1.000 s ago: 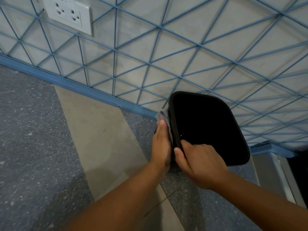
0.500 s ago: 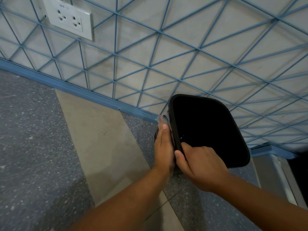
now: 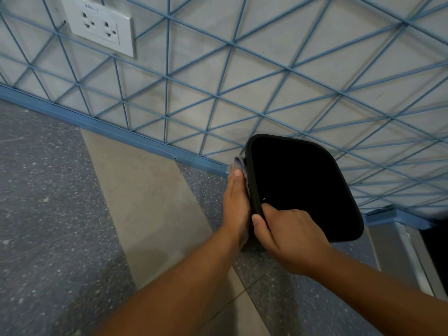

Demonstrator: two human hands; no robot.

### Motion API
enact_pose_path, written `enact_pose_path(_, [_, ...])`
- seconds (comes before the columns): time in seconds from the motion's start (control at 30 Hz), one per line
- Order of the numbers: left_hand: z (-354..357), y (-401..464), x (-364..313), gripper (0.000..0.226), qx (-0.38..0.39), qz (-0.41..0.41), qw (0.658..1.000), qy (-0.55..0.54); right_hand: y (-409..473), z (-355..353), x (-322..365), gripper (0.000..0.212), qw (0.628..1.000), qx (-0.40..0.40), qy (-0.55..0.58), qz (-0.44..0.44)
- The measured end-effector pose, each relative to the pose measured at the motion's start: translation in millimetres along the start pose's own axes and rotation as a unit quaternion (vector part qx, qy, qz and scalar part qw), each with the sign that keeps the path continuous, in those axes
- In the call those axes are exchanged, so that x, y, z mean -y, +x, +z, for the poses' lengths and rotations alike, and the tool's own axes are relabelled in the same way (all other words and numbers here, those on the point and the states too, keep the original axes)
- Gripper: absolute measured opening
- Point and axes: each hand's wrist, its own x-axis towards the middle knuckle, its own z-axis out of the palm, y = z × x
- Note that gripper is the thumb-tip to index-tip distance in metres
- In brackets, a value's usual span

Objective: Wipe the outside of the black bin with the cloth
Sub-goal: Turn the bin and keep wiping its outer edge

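While the right hand (image 3: 289, 235) grips the black bin's (image 3: 300, 183) rim, the flat left hand (image 3: 236, 202) should press the cloth (image 3: 240, 163) firmly, stroking its whole left side.

Colours and patterns we record at the wall and floor

We list a black bin (image 3: 303, 185), a pale grey cloth (image 3: 240, 163), a light grey wall (image 3: 278, 69) under a blue lattice of triangles (image 3: 167, 78), a blue skirting strip (image 3: 97, 123), a white socket plate (image 3: 101, 27), and dark grey speckled floor (image 3: 43, 190) crossed by a plain beige band (image 3: 145, 190).
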Motion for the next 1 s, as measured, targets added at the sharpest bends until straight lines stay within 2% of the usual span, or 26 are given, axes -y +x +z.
enact_pose_path(0.17, [-5.6,-16.7,11.0,0.054,0.028,0.040,0.999,0.016,-4.3,-2.4,-2.1,0.031,1.000,0.014,0.002,-0.009])
enact_pose_path(0.27, [-0.6,3.8,-0.1,0.055,0.001,0.011,0.999,0.032,-2.2,-1.1,-2.9,0.036,1.000,0.005,-0.013,-0.007])
enact_pose_path(0.43, [-7.4,-13.5,14.1,0.053,0.050,0.068,0.995,0.050,-5.7,-1.3,-3.8,0.045,1.000,0.007,-0.009,-0.009])
enact_pose_path(0.57, [-6.1,-1.0,7.8,0.054,0.009,0.027,0.998,0.054,-3.2,-0.2,-3.1,0.044,1.000,-0.004,-0.016,-0.012])
enact_pose_path(0.7, [-9.0,-16.9,18.3,0.054,0.044,0.053,0.996,0.055,-5.0,-2.2,-3.1,0.044,1.000,0.008,-0.018,-0.013])
enact_pose_path(0.83, [-7.5,1.8,6.2,0.053,0.021,0.005,0.999,0.049,-3.4,-2.8,-1.8,0.048,1.000,0.006,-0.020,-0.015])
enact_pose_path(1.0, [-8.6,-13.9,15.3,0.053,0.038,0.050,0.996,0.063,-4.3,-5.1,-0.7,0.045,1.000,0.020,-0.019,-0.014])
